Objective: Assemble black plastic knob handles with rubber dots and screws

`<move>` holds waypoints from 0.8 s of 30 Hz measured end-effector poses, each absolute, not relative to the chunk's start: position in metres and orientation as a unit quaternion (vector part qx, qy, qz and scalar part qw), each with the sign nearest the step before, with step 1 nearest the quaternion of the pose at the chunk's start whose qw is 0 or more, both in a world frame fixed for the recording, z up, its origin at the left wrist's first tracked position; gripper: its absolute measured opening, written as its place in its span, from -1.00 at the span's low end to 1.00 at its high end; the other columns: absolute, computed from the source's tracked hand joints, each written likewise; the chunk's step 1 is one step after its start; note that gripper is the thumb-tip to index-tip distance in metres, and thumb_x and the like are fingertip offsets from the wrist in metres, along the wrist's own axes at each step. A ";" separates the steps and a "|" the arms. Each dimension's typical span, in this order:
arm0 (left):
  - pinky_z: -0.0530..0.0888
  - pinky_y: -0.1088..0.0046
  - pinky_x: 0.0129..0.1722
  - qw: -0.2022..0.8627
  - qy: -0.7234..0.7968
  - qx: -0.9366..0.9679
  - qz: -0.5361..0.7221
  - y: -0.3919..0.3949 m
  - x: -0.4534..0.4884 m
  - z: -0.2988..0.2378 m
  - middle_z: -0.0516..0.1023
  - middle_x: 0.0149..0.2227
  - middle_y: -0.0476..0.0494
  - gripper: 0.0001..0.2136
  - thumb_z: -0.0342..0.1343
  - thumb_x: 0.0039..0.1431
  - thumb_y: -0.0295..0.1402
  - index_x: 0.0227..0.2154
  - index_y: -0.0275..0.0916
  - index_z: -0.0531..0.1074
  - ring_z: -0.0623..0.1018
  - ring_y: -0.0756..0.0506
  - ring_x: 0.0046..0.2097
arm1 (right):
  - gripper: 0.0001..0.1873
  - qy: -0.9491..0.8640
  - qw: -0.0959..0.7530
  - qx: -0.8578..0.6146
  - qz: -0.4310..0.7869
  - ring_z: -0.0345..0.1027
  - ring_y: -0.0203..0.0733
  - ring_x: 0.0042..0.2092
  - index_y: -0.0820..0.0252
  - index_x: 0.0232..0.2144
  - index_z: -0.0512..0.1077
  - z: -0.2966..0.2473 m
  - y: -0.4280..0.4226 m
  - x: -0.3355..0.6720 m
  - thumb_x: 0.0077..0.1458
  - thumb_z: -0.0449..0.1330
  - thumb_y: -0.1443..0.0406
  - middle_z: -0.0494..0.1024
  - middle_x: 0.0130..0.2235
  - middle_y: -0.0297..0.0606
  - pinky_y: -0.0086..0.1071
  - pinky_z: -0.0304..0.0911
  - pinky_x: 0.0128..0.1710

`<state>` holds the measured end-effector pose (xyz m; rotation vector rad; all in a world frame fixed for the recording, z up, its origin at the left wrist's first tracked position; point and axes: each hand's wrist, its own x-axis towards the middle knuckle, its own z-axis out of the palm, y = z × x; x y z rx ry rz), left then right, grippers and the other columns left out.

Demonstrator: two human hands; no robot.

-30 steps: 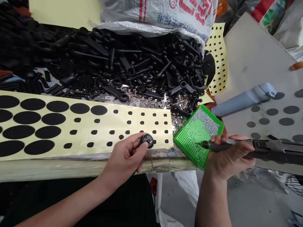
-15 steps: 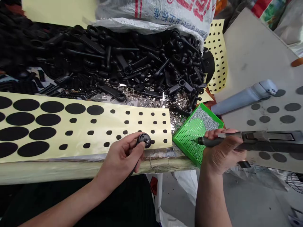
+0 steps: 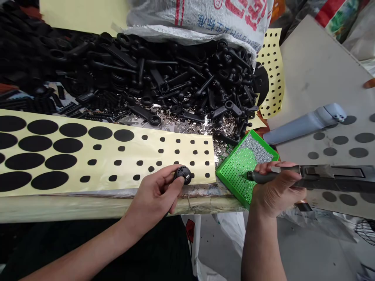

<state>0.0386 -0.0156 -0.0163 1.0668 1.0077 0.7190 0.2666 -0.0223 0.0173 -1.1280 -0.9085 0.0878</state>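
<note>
1. Well, the small round black plastic part (image 3: 183, 175) is in the left hand (image 3: 156, 197), just above the near edge of the sticker sheet, and a metal piece shows in its centre.
2. The thumb and fingers are closed on its rim, so this grip is firm. The part looks light and stiff, but its smooth plastic may slip a little, so the rim seems the best place to take hold.
3. The right hand (image 3: 277, 191) is clamped around a slim dark grey pen-shaped power tool (image 3: 263, 176). Its thin bit points left, over a green perforated tray (image 3: 234, 175) that has fine silver pieces (image 3: 254, 150) at the far side.
4. To the left, a cream sheet with black round stickers (image 3: 131, 150) lies along the near side. Behind it, a heap of black plastic handles (image 3: 164, 74) lies on shiny metal clips (image 3: 193, 125).
5. To the right are a grey board (image 3: 316, 66) and a pale blue-grey plastic handle (image 3: 304, 127). Far away stands a white woven sack (image 3: 205, 15).
</note>
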 end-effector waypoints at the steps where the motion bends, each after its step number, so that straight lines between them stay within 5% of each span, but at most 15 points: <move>1: 0.25 0.54 -0.61 0.685 0.449 0.475 0.322 -0.016 0.039 -0.017 0.28 -0.70 0.14 -0.65 0.06 0.16 -0.18 -0.10 -0.34 0.40 0.25 0.08 -0.69 | -0.54 -0.415 0.750 -0.512 0.045 0.13 -0.39 -0.64 0.19 -0.54 0.32 0.017 -0.022 0.266 -0.12 0.33 -0.05 0.25 -0.62 -0.49 -0.39 0.08 -0.65; 24: 0.25 0.56 -0.60 0.695 0.421 0.494 0.311 -0.014 0.035 -0.010 0.27 -0.68 0.13 -0.67 0.06 0.13 -0.25 -0.10 -0.34 0.41 0.26 0.08 -0.65 | -0.53 -0.423 0.746 -0.513 0.037 0.14 -0.39 -0.64 0.20 -0.54 0.34 0.016 -0.021 0.265 -0.14 0.33 -0.06 0.26 -0.62 -0.48 -0.38 0.09 -0.65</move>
